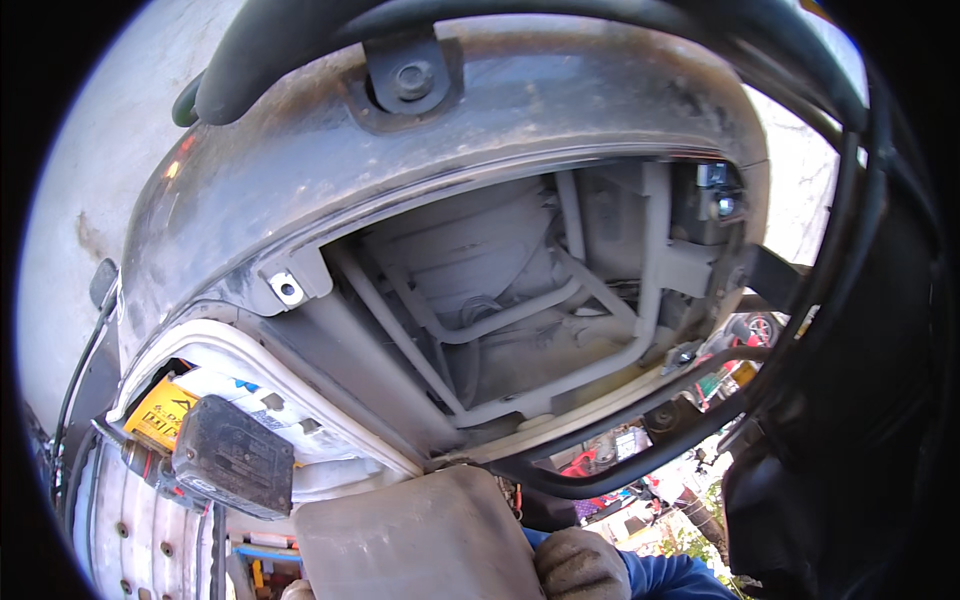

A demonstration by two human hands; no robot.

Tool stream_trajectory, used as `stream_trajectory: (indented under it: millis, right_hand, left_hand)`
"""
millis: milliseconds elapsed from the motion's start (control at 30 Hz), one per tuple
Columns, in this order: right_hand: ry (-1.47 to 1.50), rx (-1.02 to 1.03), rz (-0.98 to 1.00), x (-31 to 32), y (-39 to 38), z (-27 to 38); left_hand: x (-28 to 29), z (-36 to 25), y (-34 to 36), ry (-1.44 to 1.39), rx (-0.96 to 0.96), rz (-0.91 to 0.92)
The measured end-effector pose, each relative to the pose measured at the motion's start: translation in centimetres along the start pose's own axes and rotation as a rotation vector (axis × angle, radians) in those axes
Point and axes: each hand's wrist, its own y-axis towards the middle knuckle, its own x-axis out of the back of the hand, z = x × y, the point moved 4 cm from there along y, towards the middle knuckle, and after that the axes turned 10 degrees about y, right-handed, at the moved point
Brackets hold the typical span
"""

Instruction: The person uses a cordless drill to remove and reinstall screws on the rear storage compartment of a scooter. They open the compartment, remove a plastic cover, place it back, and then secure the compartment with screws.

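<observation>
A flat grey-brown panel [415,540] with rounded corners is held upright at the lower edge of the view. My right hand [582,568], in a worn grey-brown work glove, is closed on the panel's right edge. Of my left hand [298,591] only a small gloved part shows at the panel's lower left edge, and it grips there. Just beyond the panel lies a wide opening in a dusty dark vehicle body [480,100]. Inside the opening runs a bent grey tube frame [560,395].
A cordless drill [150,465] with a black battery pack [235,455] rests at the left, by a white-rimmed compartment [230,335] holding a yellow box [160,412]. A metal bracket [287,288] edges the opening. Thick black tubing [600,485] curves around the right side.
</observation>
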Motion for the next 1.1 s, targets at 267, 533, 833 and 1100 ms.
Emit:
stream_trajectory:
  millis: [267, 533, 833, 1100]
  right_hand:
    - [0.189, -0.005, -0.097, -1.0, 0.9, -0.9]
    - [0.148, 0.078, -0.066, -0.6, 0.6, -0.8]
    - [0.138, 0.034, -0.015, 0.1, 0.3, -1.3]
    - [0.081, 0.049, 0.022, -0.2, 0.6, -1.0]
  left_hand:
    - [-0.2, -2.0, -1.5, 0.147, 0.072, -0.029]
    - [2.3, -4.2, -2.8, 0.251, 0.123, -0.019]
    - [1.2, -2.8, -2.3, 0.27, 0.071, -0.025]
    - [1.0, -2.5, -2.4, 0.313, 0.03, -0.017]
